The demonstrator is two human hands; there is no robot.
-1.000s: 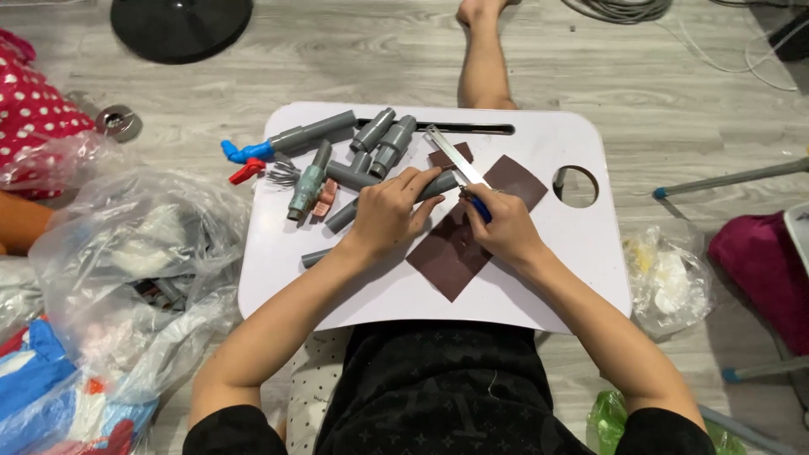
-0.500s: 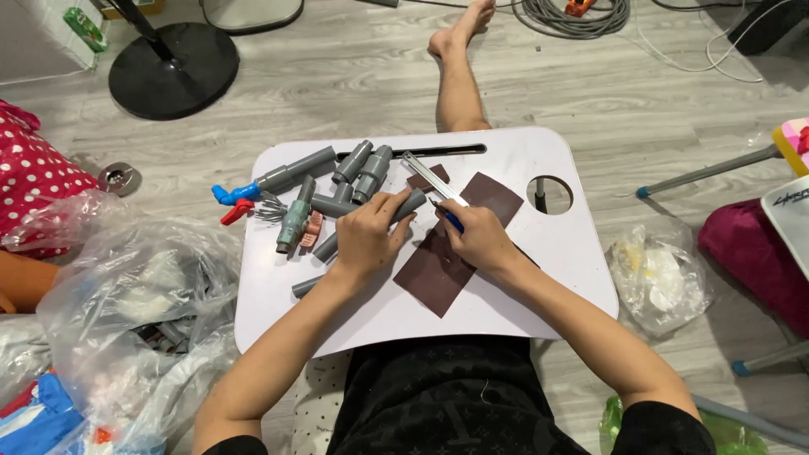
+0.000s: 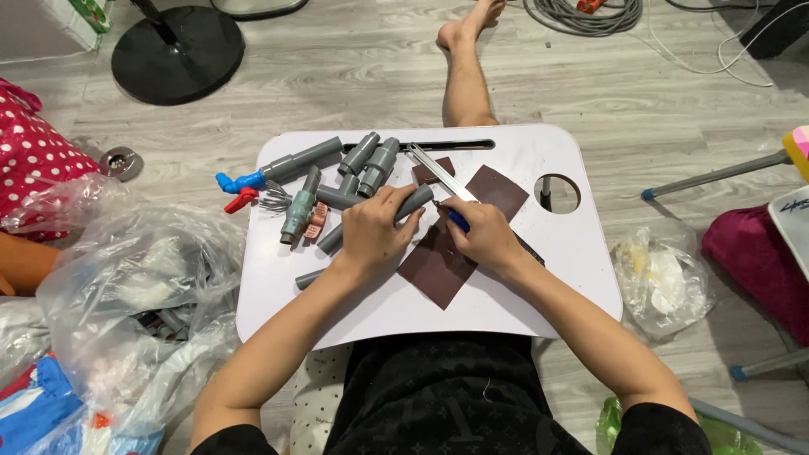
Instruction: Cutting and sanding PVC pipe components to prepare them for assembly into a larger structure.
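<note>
Hands: L [image 3: 371, 232] grips grey pipe [image 3: 411, 202], R [image 3: 482, 236] knife [image 3: 438, 173] (prob)

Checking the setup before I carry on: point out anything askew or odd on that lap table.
Nothing is spilled or visibly broken. The grey pipe fittings lie in a loose jumble on the white lap table, not lined up. The left hand holds one grey pipe; the right hand grips a blue-handled tool over the brown sheet.

Both hands, left [image 3: 371, 232] and right [image 3: 484, 236], curl closed, nearly touching.
</note>
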